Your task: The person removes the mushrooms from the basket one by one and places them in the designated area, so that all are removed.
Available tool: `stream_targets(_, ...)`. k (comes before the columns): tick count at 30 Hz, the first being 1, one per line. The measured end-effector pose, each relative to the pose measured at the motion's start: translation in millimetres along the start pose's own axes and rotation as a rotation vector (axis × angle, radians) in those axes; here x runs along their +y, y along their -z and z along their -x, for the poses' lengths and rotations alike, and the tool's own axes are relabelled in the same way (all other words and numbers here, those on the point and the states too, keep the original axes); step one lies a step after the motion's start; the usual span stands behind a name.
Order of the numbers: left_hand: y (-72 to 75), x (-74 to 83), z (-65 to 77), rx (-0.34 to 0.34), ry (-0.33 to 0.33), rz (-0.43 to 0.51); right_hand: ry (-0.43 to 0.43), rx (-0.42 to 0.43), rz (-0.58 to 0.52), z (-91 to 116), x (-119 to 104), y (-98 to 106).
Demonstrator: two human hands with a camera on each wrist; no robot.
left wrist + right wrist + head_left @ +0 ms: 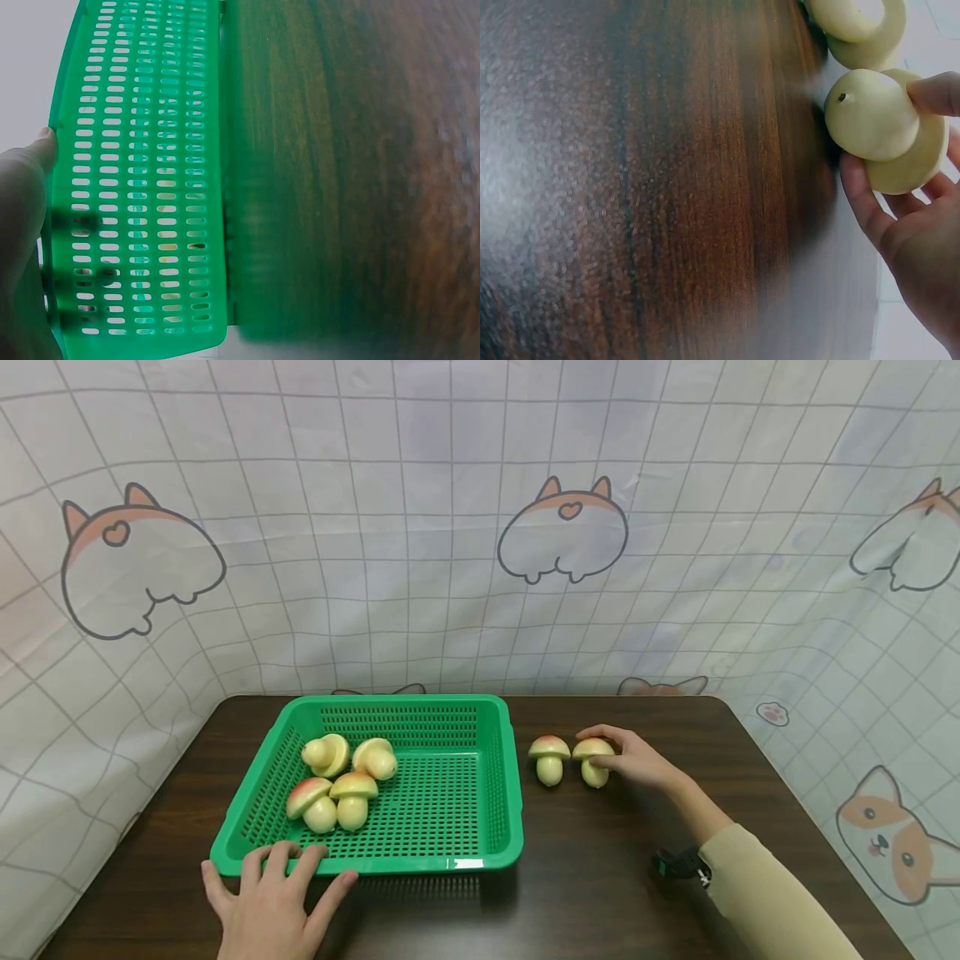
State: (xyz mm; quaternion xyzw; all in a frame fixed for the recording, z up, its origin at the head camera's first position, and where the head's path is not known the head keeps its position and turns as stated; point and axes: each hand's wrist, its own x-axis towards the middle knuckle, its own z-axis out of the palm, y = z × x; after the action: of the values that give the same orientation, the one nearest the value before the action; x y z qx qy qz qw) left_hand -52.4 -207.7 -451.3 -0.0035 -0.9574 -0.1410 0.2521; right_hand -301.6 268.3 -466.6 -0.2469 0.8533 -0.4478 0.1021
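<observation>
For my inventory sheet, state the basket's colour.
The basket is bright green, rim, walls and floor alike; the head view shows it best.

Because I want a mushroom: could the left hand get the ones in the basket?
Probably yes: the left hand is at the near rim of the basket, whose top is open above the mushrooms.

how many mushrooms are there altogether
6. Four mushrooms cluster at the left in the basket: two behind, two in front. On the table, right of it, one lies untouched; the right hand grips another. None look hidden.
</observation>
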Motion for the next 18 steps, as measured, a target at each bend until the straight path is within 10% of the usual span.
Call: stream_targets(18,-0.3,-0.6,1.0,0.022,-0.022,0.006,0.025,-0.017,0.032,5.2,1.1,4.5)
